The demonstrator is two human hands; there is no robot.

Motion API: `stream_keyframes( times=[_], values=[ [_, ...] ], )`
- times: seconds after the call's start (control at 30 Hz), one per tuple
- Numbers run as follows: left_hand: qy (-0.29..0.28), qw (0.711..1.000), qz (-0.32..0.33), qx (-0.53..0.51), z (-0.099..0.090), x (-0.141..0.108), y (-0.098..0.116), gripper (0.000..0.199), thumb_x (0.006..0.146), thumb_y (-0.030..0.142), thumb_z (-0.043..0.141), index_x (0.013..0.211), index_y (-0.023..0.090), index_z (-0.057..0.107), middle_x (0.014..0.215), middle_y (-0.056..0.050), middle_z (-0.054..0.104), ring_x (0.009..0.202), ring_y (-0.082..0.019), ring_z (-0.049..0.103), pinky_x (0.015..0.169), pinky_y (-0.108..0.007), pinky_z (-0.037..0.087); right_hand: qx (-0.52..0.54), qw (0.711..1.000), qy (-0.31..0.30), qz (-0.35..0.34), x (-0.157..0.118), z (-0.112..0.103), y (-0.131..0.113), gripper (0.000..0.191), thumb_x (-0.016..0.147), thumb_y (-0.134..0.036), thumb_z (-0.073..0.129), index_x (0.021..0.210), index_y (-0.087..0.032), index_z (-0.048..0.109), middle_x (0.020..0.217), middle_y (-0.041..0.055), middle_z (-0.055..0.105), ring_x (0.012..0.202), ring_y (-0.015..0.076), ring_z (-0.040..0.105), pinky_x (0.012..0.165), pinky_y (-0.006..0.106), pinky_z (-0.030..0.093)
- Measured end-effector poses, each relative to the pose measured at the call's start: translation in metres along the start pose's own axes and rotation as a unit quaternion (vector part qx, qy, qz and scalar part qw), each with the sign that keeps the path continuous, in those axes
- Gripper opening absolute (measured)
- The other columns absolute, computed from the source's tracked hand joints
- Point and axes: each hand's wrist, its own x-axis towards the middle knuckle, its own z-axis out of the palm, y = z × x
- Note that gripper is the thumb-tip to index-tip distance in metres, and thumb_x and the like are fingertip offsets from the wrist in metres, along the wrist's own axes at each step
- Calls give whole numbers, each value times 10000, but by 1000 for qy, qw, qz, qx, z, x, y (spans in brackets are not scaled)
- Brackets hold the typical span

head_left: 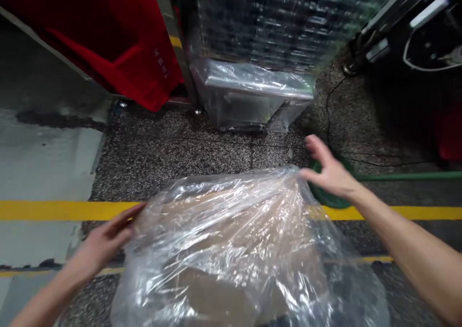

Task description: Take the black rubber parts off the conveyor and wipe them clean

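Observation:
A clear plastic bag [267, 221], creased and shiny, covers a brown cardboard surface [216, 288] at the bottom centre. My left hand [104, 243] is at the bag's left edge, thumb and fingers apart; the fingertips reach the plastic and are partly hidden by it. At the upper right corner of the bag is my right hand [330, 173], with its fingers spread. Its thumb tip is close to the gathered plastic; I cannot tell whether it touches. Loose plastic spreads out at the lower right.
Ahead stands a plastic-wrapped stack [260, 24] on a wrapped metal base [260, 86]. Red bins [144, 72] sit in a metal frame at the left. A green round object [335, 199] with a green pole [407, 176] lies behind my right hand. A yellow line [65, 210] crosses the speckled floor.

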Motion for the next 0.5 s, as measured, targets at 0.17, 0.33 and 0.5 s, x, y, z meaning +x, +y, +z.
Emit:
stream_keyframes(
  times=[0.17,0.33,0.5],
  values=[
    [34,976,141,159,-2,-72,28,322,882,438,533,1149,309,661,1449,-18,492,1243,-248,548,1075,-401,440,-172,938,-220,-207,-47,15,-80,307,902,-249,532,1191,-281,630,1097,49,666,1003,213,592,887,380,415],
    [83,954,204,205,-15,-139,30,380,884,232,507,1255,262,585,1509,-60,416,1387,-266,385,1150,-467,327,-167,959,-155,-169,-171,-31,-95,325,900,-233,517,1213,-242,604,1182,69,654,1080,237,578,924,416,426],
    [-250,927,216,177,-4,-232,29,304,875,224,447,1085,303,653,1108,-44,705,1117,-232,611,1181,-482,240,-128,959,-229,-111,-311,-44,-84,445,824,-233,543,1218,-436,579,1095,-2,700,975,261,665,800,480,526]
  ],
)
